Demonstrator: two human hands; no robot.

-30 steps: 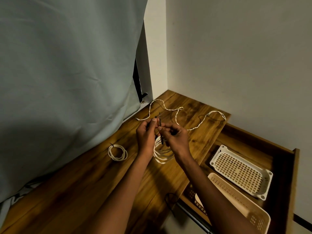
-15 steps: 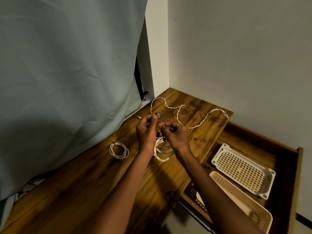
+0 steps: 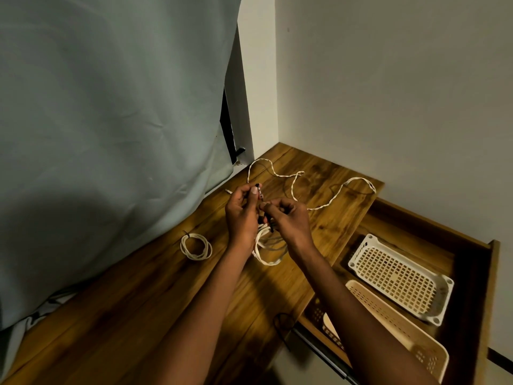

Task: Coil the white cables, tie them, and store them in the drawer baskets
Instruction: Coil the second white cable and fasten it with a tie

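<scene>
A coil of white cable hangs below my two hands above the wooden desk. My left hand pinches a thin black tie upright between thumb and fingers. My right hand pinches the tie's lower part close beside it, where it meets the coil. A tied white coil lies on the desk to the left. A loose twisted white cable snakes across the far end of the desk. The open drawer holds a white basket and a beige basket.
A grey-green curtain hangs along the desk's left side. White walls close the corner behind the desk. A black wire loop hangs at the desk's near edge by the drawer.
Both hands have kept working the tie on the coil, drawing a little closer together. The view has shifted slightly; the coil on the desk and the baskets have stayed put.
</scene>
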